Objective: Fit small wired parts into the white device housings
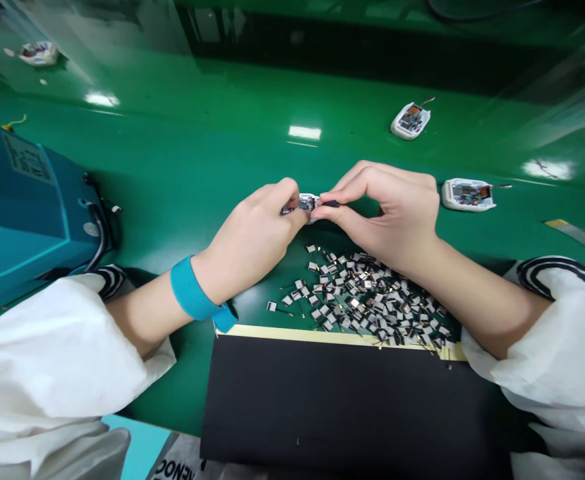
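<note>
Over the green bench, my left hand [258, 230] and my right hand [385, 210] meet around a small white device with an exposed circuit board [306, 202]. Left fingers curl round its left end. The right thumb and forefinger pinch a thin dark part [331, 204] against its right end. A blue strap [192, 291] wraps my left wrist. Just below the hands lies a heap of several tiny grey-and-black components with thin leads [367, 297].
Two more white devices with open boards lie on the bench, one at the right [467, 194] and one farther back [411, 121]. A teal machine with cables [27, 207] stands at the left. A black mat edged with tan tape [342, 393] lies nearest me.
</note>
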A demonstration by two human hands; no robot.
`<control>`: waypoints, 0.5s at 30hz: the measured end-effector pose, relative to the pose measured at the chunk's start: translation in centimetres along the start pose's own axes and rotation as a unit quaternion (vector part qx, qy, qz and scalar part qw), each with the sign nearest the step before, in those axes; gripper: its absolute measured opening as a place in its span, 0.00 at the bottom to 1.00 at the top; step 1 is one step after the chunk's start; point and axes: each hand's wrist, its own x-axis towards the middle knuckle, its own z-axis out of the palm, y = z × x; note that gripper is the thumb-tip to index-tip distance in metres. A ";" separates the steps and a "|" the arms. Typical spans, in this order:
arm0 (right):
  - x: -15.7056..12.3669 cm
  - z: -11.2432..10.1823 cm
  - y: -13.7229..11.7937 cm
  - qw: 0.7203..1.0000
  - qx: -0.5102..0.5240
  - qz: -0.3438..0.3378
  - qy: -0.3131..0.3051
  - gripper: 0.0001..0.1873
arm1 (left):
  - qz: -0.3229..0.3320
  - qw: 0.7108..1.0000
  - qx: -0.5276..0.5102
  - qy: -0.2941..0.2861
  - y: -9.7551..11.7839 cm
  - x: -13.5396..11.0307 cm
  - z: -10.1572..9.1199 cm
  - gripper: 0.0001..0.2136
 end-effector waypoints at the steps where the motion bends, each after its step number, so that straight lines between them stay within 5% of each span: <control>1: 0.0 0.0 -0.1 1.000 -0.010 -0.006 -0.006 0.09 | -0.002 1.000 -0.002 -0.002 0.0 0.0 0.0 0.16; 15: 0.1 0.7 -0.1 0.995 0.014 0.097 -0.009 0.16 | -0.011 1.000 -0.010 -0.022 0.2 0.1 -0.4 0.15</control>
